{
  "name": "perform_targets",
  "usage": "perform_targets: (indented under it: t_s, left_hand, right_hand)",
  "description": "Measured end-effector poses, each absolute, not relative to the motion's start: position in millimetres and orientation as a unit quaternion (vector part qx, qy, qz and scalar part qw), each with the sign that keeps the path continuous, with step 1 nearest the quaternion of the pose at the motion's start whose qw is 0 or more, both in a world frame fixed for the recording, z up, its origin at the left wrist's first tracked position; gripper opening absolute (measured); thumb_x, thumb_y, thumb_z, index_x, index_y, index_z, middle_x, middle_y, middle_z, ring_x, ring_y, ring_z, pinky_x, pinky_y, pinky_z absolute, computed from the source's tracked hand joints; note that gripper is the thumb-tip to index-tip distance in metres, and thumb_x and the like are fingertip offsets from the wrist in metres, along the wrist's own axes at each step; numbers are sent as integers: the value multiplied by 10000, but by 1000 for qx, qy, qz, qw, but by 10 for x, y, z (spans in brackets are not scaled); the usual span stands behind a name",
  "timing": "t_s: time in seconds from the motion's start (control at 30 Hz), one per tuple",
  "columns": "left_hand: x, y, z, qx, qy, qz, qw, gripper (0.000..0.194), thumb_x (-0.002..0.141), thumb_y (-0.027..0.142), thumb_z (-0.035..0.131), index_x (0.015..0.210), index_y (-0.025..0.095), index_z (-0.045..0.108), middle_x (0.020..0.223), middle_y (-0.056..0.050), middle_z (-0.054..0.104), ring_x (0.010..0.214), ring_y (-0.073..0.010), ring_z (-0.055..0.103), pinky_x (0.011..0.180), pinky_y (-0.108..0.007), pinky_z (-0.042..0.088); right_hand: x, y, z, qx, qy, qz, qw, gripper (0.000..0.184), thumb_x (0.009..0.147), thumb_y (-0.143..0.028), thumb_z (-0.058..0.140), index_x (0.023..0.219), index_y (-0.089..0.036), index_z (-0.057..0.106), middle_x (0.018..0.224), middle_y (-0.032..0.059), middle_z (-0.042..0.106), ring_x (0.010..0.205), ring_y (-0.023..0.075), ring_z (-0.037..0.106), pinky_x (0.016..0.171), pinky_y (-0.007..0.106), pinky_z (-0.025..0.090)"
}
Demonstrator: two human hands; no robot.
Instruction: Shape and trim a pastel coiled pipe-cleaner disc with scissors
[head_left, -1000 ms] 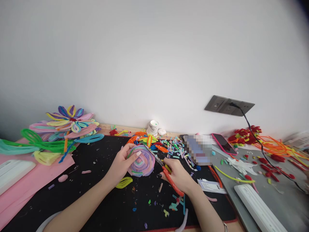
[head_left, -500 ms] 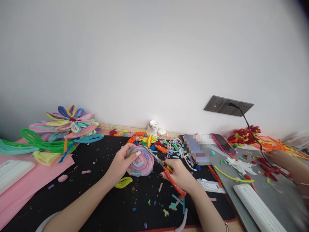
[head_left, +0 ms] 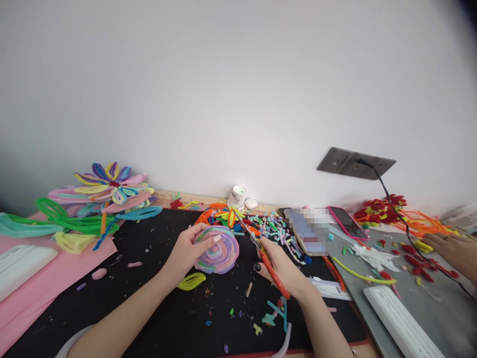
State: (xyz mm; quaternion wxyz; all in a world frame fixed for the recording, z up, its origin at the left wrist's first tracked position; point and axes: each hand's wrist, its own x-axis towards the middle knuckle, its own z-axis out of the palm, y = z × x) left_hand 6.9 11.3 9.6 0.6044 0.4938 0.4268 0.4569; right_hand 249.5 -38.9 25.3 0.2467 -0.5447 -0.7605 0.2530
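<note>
My left hand grips a round disc of coiled pastel pipe cleaners, purple, pink and mint, with the thumb lying over its face. To its right, my right hand is closed around orange-handled scissors. Their metal blades point up and left, just beyond the disc's upper right edge and apart from it. A yellow-green pipe cleaner loop lies below my left hand. Behind the disc is a pile of orange, yellow and blue pipe cleaner loops.
Cut pipe cleaner bits cover the black mat's back. A phone and a pink-cased phone lie right. A paper cup stands by the wall. Pipe cleaner flowers stand left. A co-worker's hand reaches in at right.
The scissors have moved slightly right and away from the disc's edge, my right hand with them. The disc stays in my left hand. The co-worker's hand has shifted at the right.
</note>
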Motion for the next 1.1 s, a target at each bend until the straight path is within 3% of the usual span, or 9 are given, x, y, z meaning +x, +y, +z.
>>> perform_targets:
  t_s: [0.33, 0.7, 1.1]
  left_hand:
    - [75, 106, 97, 503, 433, 447, 600, 285, 607, 365, 789, 752, 148, 672, 681, -17, 661, 606, -184, 618, 591, -285, 497]
    - [65, 120, 53, 514, 422, 437, 606, 234, 651, 342, 776, 746, 156, 670, 662, 3, 636, 600, -158, 592, 580, -258, 485]
    - [74, 129, 61, 482, 427, 444, 623, 324, 643, 365, 784, 835, 136, 660, 762, -30, 667, 690, -178, 622, 646, -270, 507]
  right_hand:
    - [2382, -404, 272, -595, -750, 240, 161, 303, 696, -281, 655, 734, -210, 363, 745, -40, 457, 655, 122, 352, 581, 239, 300]
    - [2377, -386, 248, -595, -750, 235, 165, 314, 693, -258, 647, 675, -206, 337, 676, -56, 420, 613, 107, 333, 537, 232, 240]
    - [2412, -335, 219, -589, -750, 233, 190, 363, 709, -259, 640, 603, -204, 297, 600, -62, 356, 577, 101, 297, 527, 234, 223]
